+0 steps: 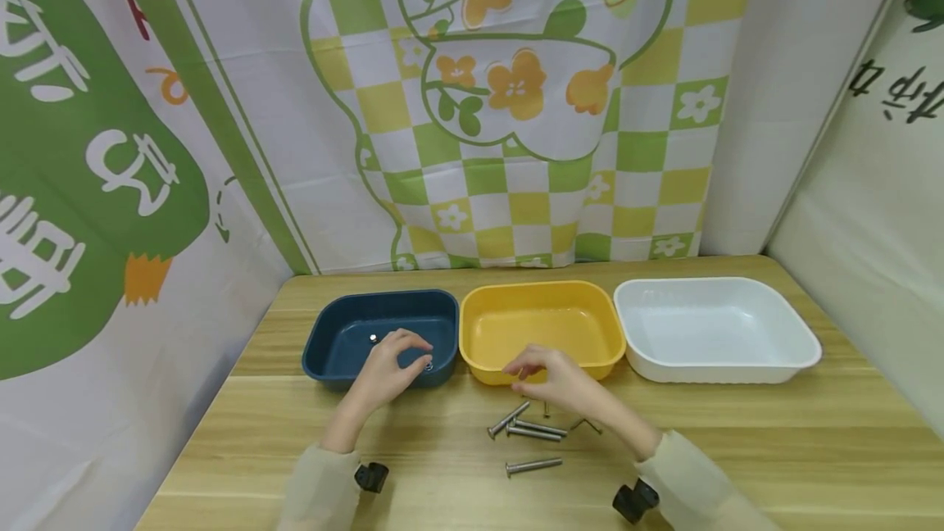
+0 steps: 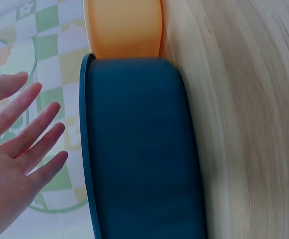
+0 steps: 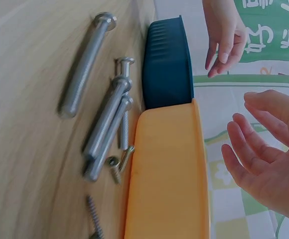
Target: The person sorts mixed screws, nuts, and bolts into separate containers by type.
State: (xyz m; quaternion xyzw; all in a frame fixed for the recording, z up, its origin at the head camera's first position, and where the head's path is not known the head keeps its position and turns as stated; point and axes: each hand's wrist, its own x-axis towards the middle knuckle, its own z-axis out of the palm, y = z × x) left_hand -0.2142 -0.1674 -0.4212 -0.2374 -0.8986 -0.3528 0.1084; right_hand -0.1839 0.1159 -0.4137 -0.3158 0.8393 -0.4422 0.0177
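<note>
Four long bolts [image 1: 533,466] lie on the counter [image 1: 442,478], with three bins: one blue bin [image 1: 338,348] at ten o'clock from them, one yellow bin [image 1: 542,322] at twelve, one white bin [image 1: 715,326] at two. Also counted: two small brassy screws [image 3: 115,173], at least one dark screw [image 3: 93,213], two shiny pieces [image 1: 373,338], one left hand [image 1: 389,365], one right hand [image 1: 558,381].

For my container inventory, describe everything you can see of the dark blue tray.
The dark blue tray is an open-topped, roughly rectangular container with rounded corners and a thin rim, apparently plastic; the right wrist view shows ridges on its outer wall. It sits upright on the wooden table, left of the yellow tray, their ends touching or nearly so. Small shiny metal pieces lie inside. The left hand, fingers relaxed, is above it, hiding part of its interior.
</note>
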